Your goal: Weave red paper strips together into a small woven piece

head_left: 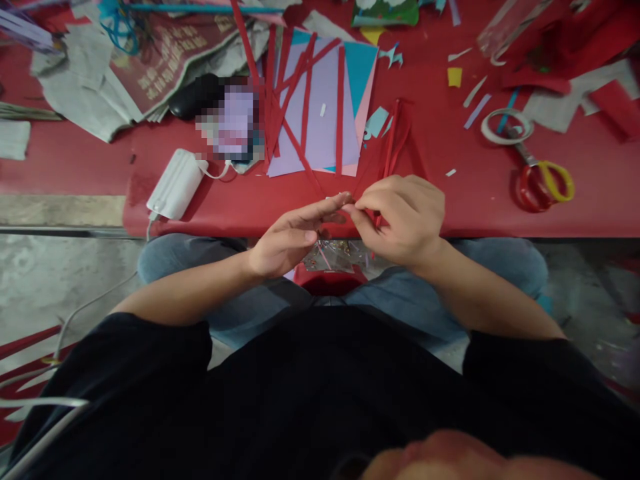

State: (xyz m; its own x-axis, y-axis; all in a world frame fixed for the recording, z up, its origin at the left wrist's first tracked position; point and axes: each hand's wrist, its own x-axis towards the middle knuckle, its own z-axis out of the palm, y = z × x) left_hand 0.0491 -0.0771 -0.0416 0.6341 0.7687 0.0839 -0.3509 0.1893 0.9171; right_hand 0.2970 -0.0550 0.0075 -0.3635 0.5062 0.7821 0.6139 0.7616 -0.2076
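Both hands meet over the table's front edge. My left hand (290, 237) is open, its fingers stretched out to the right and its thumb apart. My right hand (405, 217) is closed, thumb and index finger pinched at the left fingertips; anything tiny in that pinch is too small to make out. A red paper strip (394, 140) runs down behind the right hand and shows again between its fingers and below it. Just beyond lie purple, blue and pink paper sheets (323, 137) with several loose red strips (340, 100) across them.
Scissors (550, 180) with red and yellow handles lie at the right by a white tape roll (507, 127). A white power bank (175, 183) with a cable lies left, near a black object (195, 95). Newspaper (160, 60) and paper scraps (377, 123) cover the back.
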